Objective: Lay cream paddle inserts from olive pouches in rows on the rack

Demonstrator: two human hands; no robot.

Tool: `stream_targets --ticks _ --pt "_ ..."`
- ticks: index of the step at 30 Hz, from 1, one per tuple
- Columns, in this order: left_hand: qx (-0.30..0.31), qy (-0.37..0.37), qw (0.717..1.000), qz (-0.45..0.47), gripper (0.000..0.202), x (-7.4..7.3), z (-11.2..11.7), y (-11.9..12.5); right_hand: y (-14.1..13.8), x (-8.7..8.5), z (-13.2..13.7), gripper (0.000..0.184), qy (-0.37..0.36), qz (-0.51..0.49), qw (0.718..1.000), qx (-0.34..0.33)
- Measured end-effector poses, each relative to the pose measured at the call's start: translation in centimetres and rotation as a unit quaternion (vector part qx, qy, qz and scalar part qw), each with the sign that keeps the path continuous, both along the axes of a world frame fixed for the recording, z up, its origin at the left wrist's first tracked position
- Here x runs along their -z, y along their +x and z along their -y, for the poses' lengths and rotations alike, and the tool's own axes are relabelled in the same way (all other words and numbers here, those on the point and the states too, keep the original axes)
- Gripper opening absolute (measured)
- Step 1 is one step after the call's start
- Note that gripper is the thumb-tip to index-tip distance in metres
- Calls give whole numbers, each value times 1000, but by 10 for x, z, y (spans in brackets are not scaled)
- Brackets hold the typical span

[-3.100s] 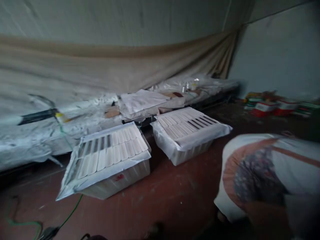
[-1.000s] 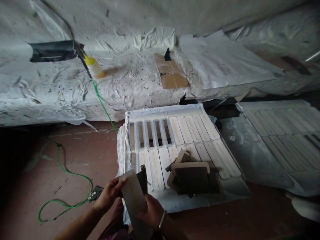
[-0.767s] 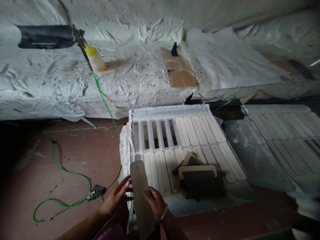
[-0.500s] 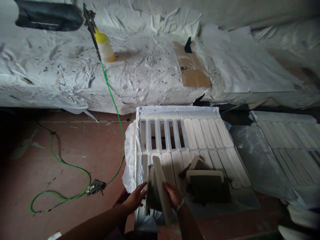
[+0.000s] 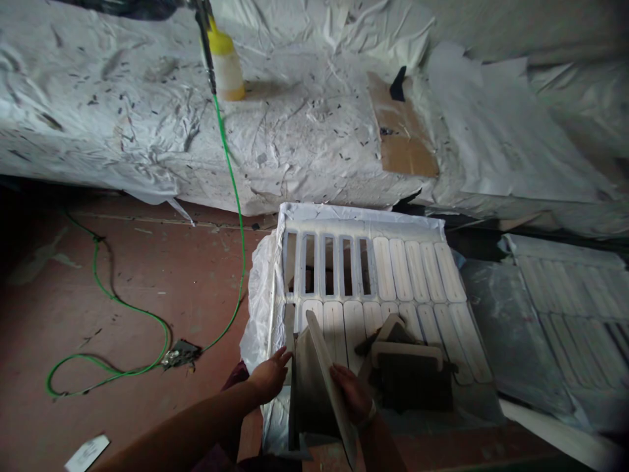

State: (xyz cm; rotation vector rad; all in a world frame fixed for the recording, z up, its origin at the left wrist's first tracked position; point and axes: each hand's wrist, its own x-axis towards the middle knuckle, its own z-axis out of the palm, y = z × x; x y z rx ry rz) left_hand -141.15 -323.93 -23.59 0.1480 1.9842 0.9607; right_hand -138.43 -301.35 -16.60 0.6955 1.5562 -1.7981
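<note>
My right hand (image 5: pixel 350 392) grips a long pale board with rounded ends (image 5: pixel 328 380), tilted on edge over the near left part of a white slotted rack (image 5: pixel 361 226). Against the board's left side leans a darker flat piece (image 5: pixel 307 393). My left hand (image 5: pixel 270 373) rests with fingers spread at the rack's left edge, touching that dark piece. The rack holds rows of white oblong boards (image 5: pixel 417 269), with several slots at its far left standing bare. A pile of dark and tan flat pieces (image 5: pixel 407 370) lies on the rack to the right of my hands.
A paper-covered low bench (image 5: pixel 147 131) runs behind the rack, bearing a yellow-capped bottle (image 5: pixel 226 59) and a cardboard strip (image 5: pixel 403 131). A green hose (image 5: pixel 230 196) trails across the red floor to a small metal fitting (image 5: pixel 179 354). Another covered rack (image 5: pixel 565 282) sits at right.
The view went from a room with a person at right to looking down at the rack. My hands carried the pale board forward over the rack's near left and tipped it on edge.
</note>
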Motion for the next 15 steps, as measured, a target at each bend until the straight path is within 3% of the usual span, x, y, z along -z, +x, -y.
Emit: stream_targets --ticks 2,4,7,10,12,15 --pt "146 -69 985 -55 64 4 -4 -8 -1 3 -7 41 18 -10 1000 11" --pt "200 -99 972 -69 57 14 -11 -17 -4 9 -12 40 12 -4 999 44" --pt "196 -110 972 -63 26 35 -26 -27 -8 18 -13 37 -24 6 998 66" --pt "182 -119 975 -51 14 53 -39 -29 -14 26 -6 35 -62 11 997 51" --pt "173 -117 977 -50 13 59 -43 -28 -19 31 -1 34 -71 13 996 43" --pt "163 -102 980 -61 13 56 -35 -23 -30 37 2 37 -29 -11 999 14"
